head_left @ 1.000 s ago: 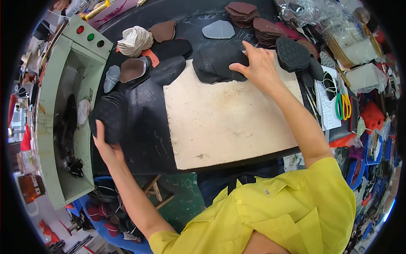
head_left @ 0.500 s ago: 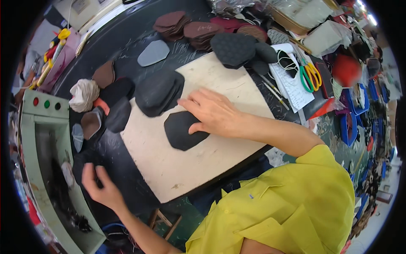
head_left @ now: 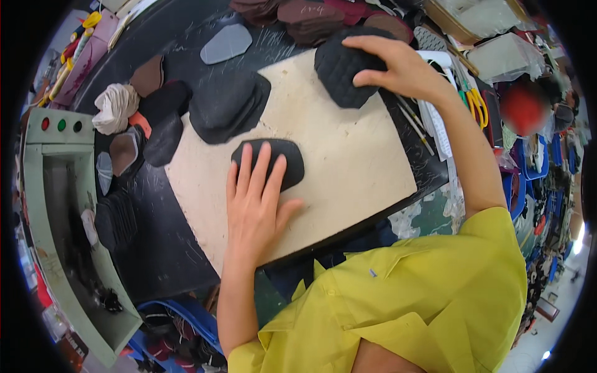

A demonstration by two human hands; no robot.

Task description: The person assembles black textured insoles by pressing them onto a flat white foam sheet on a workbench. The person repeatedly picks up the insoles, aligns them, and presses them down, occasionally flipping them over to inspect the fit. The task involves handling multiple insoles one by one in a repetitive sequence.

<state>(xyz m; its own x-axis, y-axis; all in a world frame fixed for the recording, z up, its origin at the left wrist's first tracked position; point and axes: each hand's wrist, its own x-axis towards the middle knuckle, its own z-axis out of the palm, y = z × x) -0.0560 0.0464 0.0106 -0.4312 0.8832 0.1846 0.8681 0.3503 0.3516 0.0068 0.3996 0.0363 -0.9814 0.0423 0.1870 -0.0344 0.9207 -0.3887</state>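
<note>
My left hand [head_left: 254, 202] lies flat with its fingers spread over a black fabric-like cutout [head_left: 290, 163] on the pale board [head_left: 348, 186]. The cutout has rounded corners and is partly hidden under the fingers. At the far right of the board, my right hand [head_left: 401, 67] rests on a stack of black quilted-looking pieces [head_left: 345, 78]. Its thumb and fingers are apart on the top piece. Left of that, a stack of plain black pieces [head_left: 224, 105] overlaps the board's far left edge.
Dark red pieces [head_left: 311, 18] and a grey piece [head_left: 227, 43] lie on the black table [head_left: 168, 264]. A dark stack [head_left: 116, 221] sits near a green metal box [head_left: 36, 186] at left. Yellow-handled scissors [head_left: 477, 107], pens [head_left: 415, 124] and white paper [head_left: 438, 133] are at right.
My left hand has moved from the dark stack at the left onto the black cutout. My right hand has left that cutout for the far quilted stack. The view has shifted slightly.
</note>
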